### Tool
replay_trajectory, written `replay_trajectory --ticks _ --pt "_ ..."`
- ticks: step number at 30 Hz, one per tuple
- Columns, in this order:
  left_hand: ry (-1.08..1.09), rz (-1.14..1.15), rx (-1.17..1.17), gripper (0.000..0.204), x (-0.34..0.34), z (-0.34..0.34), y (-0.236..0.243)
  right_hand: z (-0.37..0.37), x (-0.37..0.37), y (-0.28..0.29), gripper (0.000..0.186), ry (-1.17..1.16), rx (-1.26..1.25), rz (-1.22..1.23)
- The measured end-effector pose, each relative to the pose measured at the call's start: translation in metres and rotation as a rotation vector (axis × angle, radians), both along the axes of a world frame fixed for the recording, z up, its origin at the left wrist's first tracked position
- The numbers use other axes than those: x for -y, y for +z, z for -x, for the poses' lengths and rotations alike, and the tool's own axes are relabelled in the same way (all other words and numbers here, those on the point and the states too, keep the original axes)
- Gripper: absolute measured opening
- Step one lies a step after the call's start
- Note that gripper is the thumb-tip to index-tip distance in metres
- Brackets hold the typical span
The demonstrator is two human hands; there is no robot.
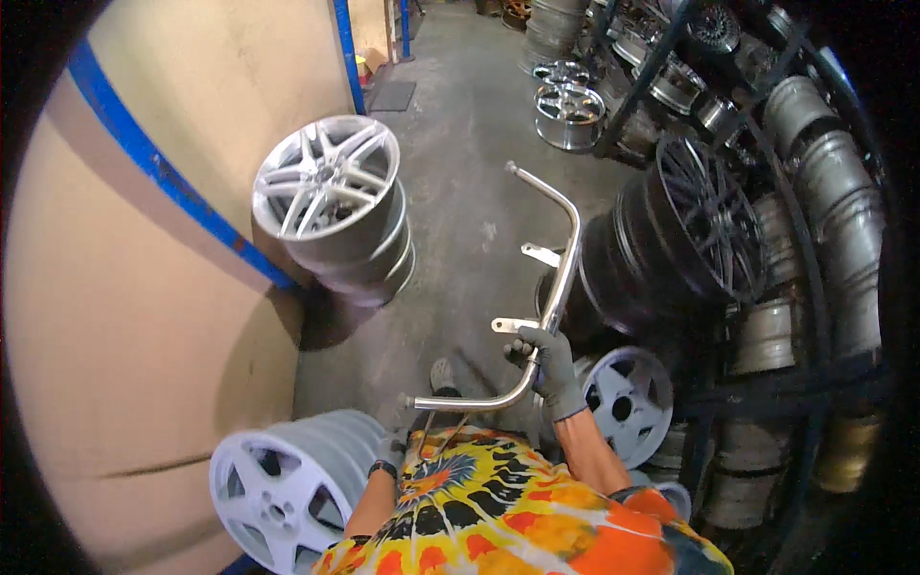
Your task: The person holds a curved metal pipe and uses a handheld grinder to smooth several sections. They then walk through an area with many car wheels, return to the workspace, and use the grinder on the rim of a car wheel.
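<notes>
My right hand (548,369), in a grey glove, is wrapped round a shiny bent metal tube (567,273) near its lower bend. The tube has a long straight middle and both ends turned to the left. Two flat bracket tabs (514,326) with holes stick out from the middle. My left hand (391,448), gloved too, hangs low beside my tie-dye shirt. Its fingers are mostly hidden, so I cannot tell whether it grips anything. Thin brownish strips (436,436) show just right of it, under the tube's near end.
Silver wheel rims (326,177) stand stacked by the left wall. A pale grey rim (278,498) is at lower left. Black rims (709,220) and a grey rim (628,407) lie close on my right, before a loaded rack (800,240). Chrome rims (569,115) sit farther along the concrete floor (450,192).
</notes>
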State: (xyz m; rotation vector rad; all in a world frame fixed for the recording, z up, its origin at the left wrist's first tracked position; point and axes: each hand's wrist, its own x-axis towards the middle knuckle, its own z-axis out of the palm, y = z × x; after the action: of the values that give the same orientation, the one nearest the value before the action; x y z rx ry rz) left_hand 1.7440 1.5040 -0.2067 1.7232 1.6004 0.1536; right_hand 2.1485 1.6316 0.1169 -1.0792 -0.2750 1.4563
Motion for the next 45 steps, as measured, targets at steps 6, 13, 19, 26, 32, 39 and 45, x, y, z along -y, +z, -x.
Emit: replay_trajectory --ticks 6,13,19,26,32,39,45 --pt "0.243 0.101 0.224 0.036 -0.178 -0.04 0.034 -0.044 -0.113 0.023 0.025 -0.136 -0.029 0.014" --pt "0.45 0.197 0.393 0.035 -0.39 -0.122 0.158 -0.106 -0.275 0.027 0.018 -0.173 0.221 -0.036" --pt "0.323 -0.506 0.44 0.024 -0.589 -0.288 0.331 -0.196 -0.427 0.044 0.022 -0.057 0.542 -0.112" --pt "-0.209 -1.09 0.419 0.044 -0.813 -0.49 0.455 -0.269 -0.572 0.069 0.021 0.163 0.706 -0.155" --pt "-0.332 -1.097 0.359 0.04 -0.943 -0.527 0.444 -0.295 -0.662 0.064 0.025 0.261 0.716 -0.116" --pt "-0.471 -1.06 0.45 0.035 -1.071 -0.515 0.434 -0.305 -0.775 0.065 0.022 0.307 0.731 -0.203" --pt "-0.7 -1.24 0.379 0.029 -1.184 -0.507 0.443 -0.305 -0.862 0.081 0.022 0.314 0.654 -0.164"
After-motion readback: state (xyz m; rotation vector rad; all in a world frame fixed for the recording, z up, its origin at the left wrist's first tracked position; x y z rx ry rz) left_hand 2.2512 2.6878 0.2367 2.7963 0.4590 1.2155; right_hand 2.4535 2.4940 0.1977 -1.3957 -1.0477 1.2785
